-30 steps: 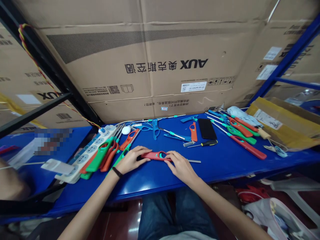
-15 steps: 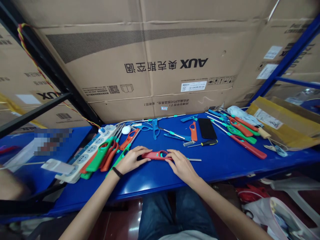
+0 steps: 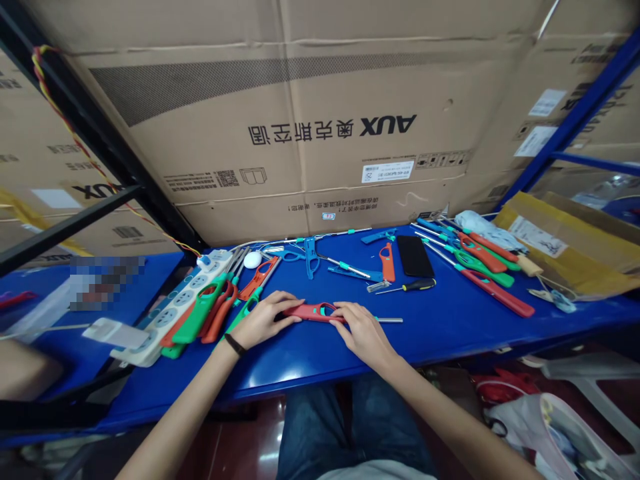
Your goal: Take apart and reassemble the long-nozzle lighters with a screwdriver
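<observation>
A red long-nosed lighter (image 3: 313,311) with a metal tube pointing right lies on the blue table (image 3: 440,327). My left hand (image 3: 265,319) grips its left end with curled fingers. My right hand (image 3: 363,333) pinches it where the handle meets the tube. A black band circles my left wrist. Both hands press the lighter down near the table's front edge.
A heap of green, orange and red lighters (image 3: 210,310) lies beside a white power strip (image 3: 175,307) at the left. Blue lighter parts, a black phone (image 3: 415,257) and a screwdriver (image 3: 407,287) lie behind. More lighters (image 3: 480,267) sit at the right. Cardboard boxes (image 3: 320,127) wall the back.
</observation>
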Motion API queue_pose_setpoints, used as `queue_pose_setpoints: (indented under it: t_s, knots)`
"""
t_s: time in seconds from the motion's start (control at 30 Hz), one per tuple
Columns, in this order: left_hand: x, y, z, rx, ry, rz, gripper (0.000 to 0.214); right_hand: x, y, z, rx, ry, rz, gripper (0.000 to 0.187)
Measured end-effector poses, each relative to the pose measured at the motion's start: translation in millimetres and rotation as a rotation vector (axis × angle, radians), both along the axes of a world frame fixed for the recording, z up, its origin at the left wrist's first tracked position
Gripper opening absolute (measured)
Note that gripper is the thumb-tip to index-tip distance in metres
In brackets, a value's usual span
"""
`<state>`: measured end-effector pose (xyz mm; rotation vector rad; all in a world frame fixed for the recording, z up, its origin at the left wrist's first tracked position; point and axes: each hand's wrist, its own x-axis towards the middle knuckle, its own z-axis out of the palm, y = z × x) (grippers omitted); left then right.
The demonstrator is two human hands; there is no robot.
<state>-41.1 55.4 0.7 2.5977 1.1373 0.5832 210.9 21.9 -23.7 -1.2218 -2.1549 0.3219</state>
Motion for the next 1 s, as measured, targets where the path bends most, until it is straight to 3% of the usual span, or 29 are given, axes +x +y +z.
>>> queue_pose_setpoints:
  t_s: [0.33, 0.63, 1.0]
  knots:
    - [-1, -3, 2.5, -0.03, 0.001, -0.009, 0.034, -4, -3, -1.3, 0.0, 0.07, -0.046, 0.01]
    - [2, -10, -2.7, -0.012, -0.02, 0.013, 0.036, 7, 4, 4.7, 0.056, -0.027, 0.036, 0.008]
    - [4, -10, -0.8, 0.028, 0.053, -0.006, 0.036, 8, 1, 4.6, -0.045, 0.041, 0.035, 0.01]
